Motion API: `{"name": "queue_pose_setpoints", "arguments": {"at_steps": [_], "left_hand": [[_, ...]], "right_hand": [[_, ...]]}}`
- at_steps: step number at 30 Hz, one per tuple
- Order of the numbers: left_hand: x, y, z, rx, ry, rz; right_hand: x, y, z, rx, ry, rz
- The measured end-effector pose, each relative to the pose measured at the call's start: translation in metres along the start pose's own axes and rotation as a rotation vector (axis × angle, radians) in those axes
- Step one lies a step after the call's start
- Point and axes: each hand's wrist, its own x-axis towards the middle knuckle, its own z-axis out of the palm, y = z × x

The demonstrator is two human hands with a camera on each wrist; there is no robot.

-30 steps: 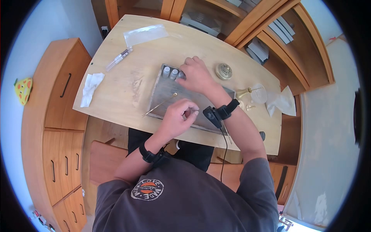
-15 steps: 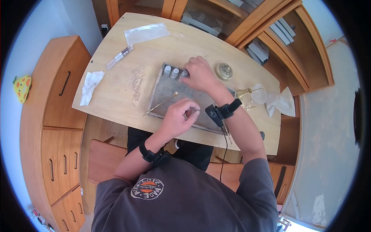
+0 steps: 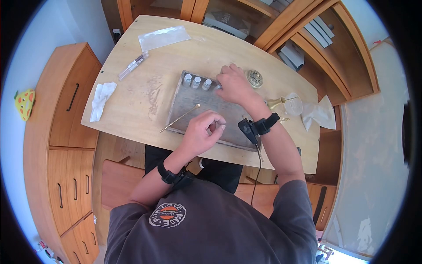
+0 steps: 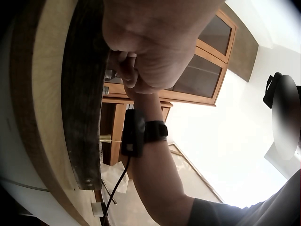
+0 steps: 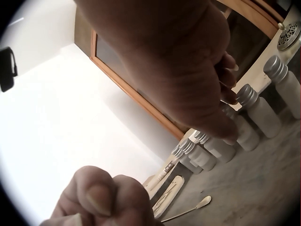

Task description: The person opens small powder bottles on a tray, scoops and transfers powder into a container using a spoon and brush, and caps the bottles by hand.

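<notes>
Soft light on the table (image 3: 132,94), dark fisheye edges, white glare in wrist views

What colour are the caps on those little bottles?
Silver, with ridged sides; the caps show best in the right wrist view.

A hand could have slipped over the bare tray (image 3: 187,97) between the bottles (image 3: 196,83) and the left hand (image 3: 203,133). The right hand (image 3: 235,87) blocked the row's right part, a pierced lid (image 3: 254,79) just beyond. Leftward, past the slanting spoon (image 3: 180,117), bare table (image 3: 138,99) stretched to the tissue (image 3: 102,101).
</notes>
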Motion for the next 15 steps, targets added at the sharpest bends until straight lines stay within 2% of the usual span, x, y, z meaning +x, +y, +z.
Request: {"name": "queue_pose_setpoints", "arguments": {"at_steps": [3, 8, 15], "left_hand": [[0.001, 0.001, 0.000, 0.003, 0.000, 0.001], [0.001, 0.004, 0.001, 0.005, 0.001, -0.002], [0.000, 0.001, -0.001, -0.003, 0.001, -0.020]], "right_hand": [[0.000, -0.002, -0.001, -0.018, -0.013, 0.017], [0.007, -0.014, -0.004, 0.114, 0.114, -0.022], [0.013, -0.011, 0.004, 0.048, 0.080, -0.051]]}}
